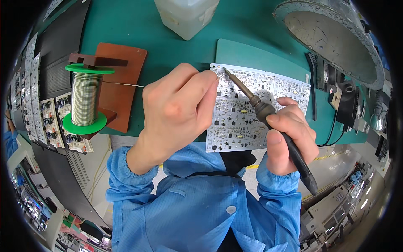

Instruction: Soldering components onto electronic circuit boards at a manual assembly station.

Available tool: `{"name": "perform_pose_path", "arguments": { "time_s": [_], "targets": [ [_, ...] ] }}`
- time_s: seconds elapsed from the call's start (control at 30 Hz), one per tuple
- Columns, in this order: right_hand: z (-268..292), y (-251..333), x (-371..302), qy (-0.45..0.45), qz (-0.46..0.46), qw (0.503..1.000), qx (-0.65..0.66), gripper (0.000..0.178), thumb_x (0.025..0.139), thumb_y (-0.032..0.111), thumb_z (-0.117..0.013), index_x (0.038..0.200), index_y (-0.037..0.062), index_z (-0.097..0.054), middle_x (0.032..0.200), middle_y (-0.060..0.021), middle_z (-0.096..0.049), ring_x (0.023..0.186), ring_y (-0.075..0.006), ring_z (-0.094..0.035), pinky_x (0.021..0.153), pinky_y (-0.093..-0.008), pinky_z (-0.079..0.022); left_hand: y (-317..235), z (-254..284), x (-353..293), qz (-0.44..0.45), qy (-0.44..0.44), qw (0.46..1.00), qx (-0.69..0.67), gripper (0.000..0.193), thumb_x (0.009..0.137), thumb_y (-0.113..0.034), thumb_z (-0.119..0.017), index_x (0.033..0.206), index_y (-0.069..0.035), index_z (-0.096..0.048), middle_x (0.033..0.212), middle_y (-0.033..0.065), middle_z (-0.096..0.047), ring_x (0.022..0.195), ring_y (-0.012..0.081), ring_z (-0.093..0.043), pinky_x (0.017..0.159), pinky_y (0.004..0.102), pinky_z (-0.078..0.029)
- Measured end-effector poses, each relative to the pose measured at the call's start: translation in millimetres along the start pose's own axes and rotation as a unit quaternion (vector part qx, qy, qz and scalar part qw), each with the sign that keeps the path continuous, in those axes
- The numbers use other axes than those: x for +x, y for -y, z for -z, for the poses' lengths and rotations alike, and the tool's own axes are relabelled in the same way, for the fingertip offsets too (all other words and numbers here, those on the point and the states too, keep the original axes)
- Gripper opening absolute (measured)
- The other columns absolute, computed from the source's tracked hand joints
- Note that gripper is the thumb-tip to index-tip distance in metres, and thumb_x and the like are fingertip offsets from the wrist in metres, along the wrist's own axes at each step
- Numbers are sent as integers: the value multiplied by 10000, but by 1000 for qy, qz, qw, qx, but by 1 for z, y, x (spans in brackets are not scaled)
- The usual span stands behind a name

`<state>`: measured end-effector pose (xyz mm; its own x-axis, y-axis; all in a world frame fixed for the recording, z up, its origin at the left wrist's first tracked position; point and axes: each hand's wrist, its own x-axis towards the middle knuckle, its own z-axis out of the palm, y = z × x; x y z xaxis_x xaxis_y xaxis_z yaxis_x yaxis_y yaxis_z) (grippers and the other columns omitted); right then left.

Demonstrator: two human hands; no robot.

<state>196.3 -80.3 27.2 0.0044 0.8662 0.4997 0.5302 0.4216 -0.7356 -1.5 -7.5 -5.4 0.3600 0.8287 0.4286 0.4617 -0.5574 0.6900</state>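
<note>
You are curling your left hand [178,111] into a closed pinch around the solder wire [126,84], which is running taut from the green-ended spool [85,98] on your left; the fingers are hiding its far end. Your right hand [291,140] is gripping the soldering iron [264,110] like a pen, fingers wrapped about its black handle. The iron's tip is pointing at the upper left corner of the white circuit board [243,113], though you cannot tell here whether it is touching. The board is lying in front of you, partly over a pale green sheet [256,56] on the green tabletop [121,25]. A translucent container [187,17] is standing beyond your left hand.
</note>
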Motion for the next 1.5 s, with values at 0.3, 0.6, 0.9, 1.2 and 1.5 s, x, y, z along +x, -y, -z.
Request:
{"name": "perform_pose_path", "arguments": {
  "time_s": [0.3,0.6,0.9,1.2,1.5],
  "targets": [
    [-2,3,2,9,-10,1000,5,168,799,140,-717,883,-5,-707,613,-60,-604,556,-193,-574,767,-414,-507,3,-1,-1,-25,-47,999,-10,151,708,42,-730,828,-39,-686,678,52,-540,503,203,-542,436,306,-398],
    [11,4,-6,-19,-27,999,-3,183,803,151,-712,891,-9,-702,636,-83,-620,594,-213,-586,784,-431,-501,-4,10,-9,-7,-26,999,-38,140,760,106,-685,868,18,-683,734,85,-627,601,169,-581,519,265,-433],
    [63,-24,-63,-277,-29,959,-50,317,918,241,-595,1039,-50,-622,818,-149,-613,737,-213,-551,859,-454,-470,-10,14,-26,18,-29,998,-45,166,734,121,-700,865,21,-677,694,93,-609,554,190,-575,483,270,-425],
    [100,-72,-67,-196,-231,934,-191,381,969,149,-602,1296,-43,-559,1151,-182,-672,1075,-223,-640,961,-329,-475,-35,12,-44,16,16,996,-82,175,745,108,-723,896,26,-688,705,97,-631,575,172,-590,493,259,-433],
    [60,-35,-101,-177,-178,960,-123,456,848,-67,-665,1288,-21,-554,1118,-198,-687,941,-179,-636,856,-307,-516,-48,17,-48,1,13,999,-41,189,739,117,-728,905,34,-693,717,111,-654,587,175,-615,499,250,-447]
  ]
}}
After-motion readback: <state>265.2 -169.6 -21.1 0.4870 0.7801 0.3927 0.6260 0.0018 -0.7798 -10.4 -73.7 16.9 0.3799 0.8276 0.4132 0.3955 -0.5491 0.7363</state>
